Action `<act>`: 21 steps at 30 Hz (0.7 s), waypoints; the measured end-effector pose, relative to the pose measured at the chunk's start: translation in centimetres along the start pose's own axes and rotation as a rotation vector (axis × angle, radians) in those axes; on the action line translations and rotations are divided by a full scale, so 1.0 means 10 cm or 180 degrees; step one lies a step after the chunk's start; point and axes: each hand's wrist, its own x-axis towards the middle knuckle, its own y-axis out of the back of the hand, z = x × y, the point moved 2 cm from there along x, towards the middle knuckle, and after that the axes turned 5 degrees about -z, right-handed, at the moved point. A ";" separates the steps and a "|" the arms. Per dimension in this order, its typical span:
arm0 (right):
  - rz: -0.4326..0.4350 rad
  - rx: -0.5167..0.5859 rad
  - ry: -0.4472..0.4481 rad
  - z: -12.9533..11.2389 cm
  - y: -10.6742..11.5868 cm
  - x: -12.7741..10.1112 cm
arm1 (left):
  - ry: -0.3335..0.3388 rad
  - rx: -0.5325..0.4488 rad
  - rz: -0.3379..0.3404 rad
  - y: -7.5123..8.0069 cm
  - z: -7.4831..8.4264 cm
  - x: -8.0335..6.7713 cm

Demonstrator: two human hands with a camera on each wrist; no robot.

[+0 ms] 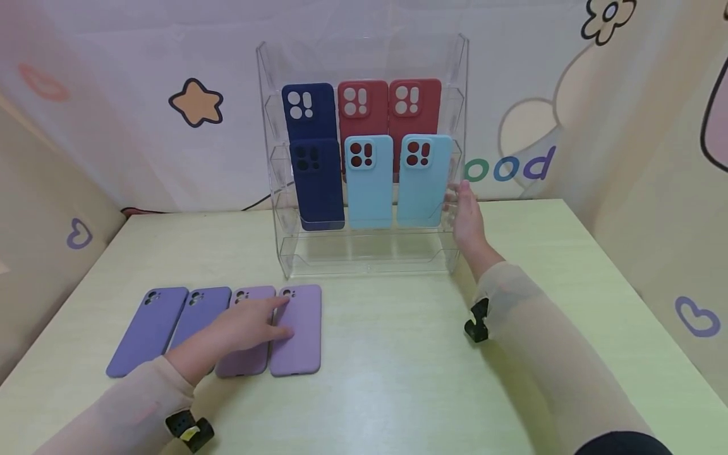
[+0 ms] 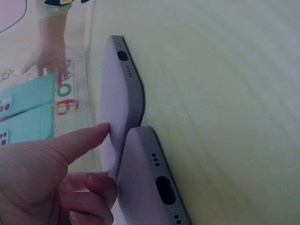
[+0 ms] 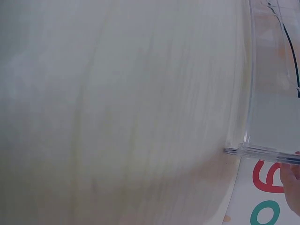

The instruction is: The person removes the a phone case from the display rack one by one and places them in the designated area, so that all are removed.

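My left hand [image 1: 241, 325] reaches over the rightmost lilac phone case [image 1: 304, 341], which lies flat on the table. The index fingertip touches it near the camera cutouts and the thumb rests on its face. In the left wrist view the other fingers [image 2: 89, 197] are bent beside its edge. A second lilac case [image 2: 145, 183] lies against it, partly under the hand. My right hand [image 1: 469, 221] holds the right side of a clear acrylic display stand [image 1: 370, 262]; some fingers show through the panel. In the right wrist view only a bit of that hand [image 3: 291, 187] appears.
Two violet-blue cases [image 1: 145, 335] lie left of the lilac ones. The tiered stand bears two navy cases [image 1: 318, 189], two red cases [image 1: 415, 107] and two light blue cases [image 1: 370, 196]. A printed curtain [image 1: 364, 19] hangs behind the table [image 1: 398, 379]; a dark cable [image 1: 258, 202] runs there.
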 end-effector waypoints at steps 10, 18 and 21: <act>0.0044 -0.0110 0.0053 0.16 0.02 0.11 | 0.0093 -0.0035 0.0017 0.07 -0.03 0.01; 0.0032 -0.0250 -0.0030 0.14 0.03 0.11 | -0.0104 -0.1256 0.1330 0.46 -0.04 0.19; -0.0004 -0.0395 -0.0109 0.14 0.04 0.10 | -0.0272 -0.1925 0.1525 0.61 -0.06 0.31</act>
